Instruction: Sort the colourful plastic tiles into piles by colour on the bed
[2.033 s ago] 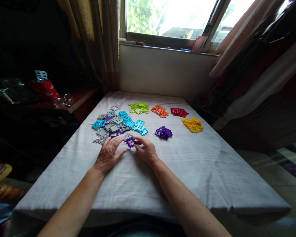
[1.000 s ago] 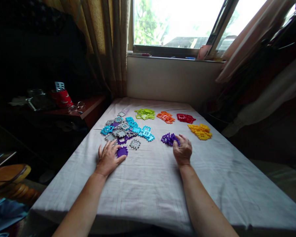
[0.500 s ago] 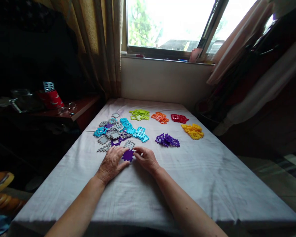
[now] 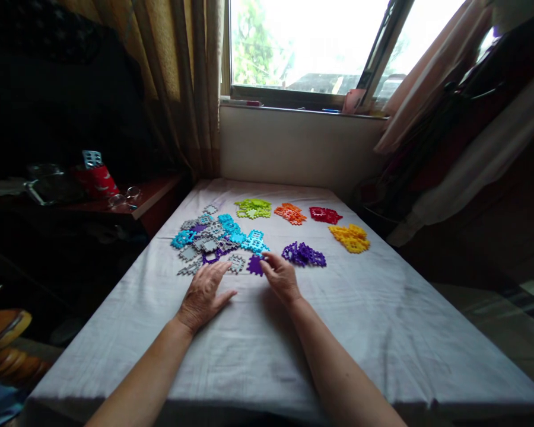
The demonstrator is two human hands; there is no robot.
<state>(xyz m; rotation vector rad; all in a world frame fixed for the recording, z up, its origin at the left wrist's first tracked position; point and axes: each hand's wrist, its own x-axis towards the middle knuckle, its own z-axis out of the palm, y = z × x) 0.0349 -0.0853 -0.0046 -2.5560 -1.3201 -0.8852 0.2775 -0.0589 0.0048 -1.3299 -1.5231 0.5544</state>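
Observation:
My right hand (image 4: 281, 276) pinches the right edge of a flat purple square tile (image 4: 254, 265) with notched edges. Close to its right lies a pile of purple tiles (image 4: 304, 254). My left hand (image 4: 207, 293) rests low over the table, fingers apart and holding nothing, just below a mixed heap of tiles. A grey tile (image 4: 236, 264) lies at its fingertips. In the heap are grey tiles (image 4: 207, 244), blue tiles (image 4: 229, 225) and a few purple ones, overlapping each other.
Along the far side lie separate piles of green tiles (image 4: 253, 208), orange tiles (image 4: 290, 213), red tiles (image 4: 325, 214) and yellow tiles (image 4: 350, 238). A white cloth (image 4: 360, 332) covers the table. A side desk with a red container (image 4: 96, 181) and glasses (image 4: 125, 197) stands left.
My right hand has carried the purple tile rightward and slightly away from me, toward the purple pile. My left hand has come off the tile and stays near the heap.

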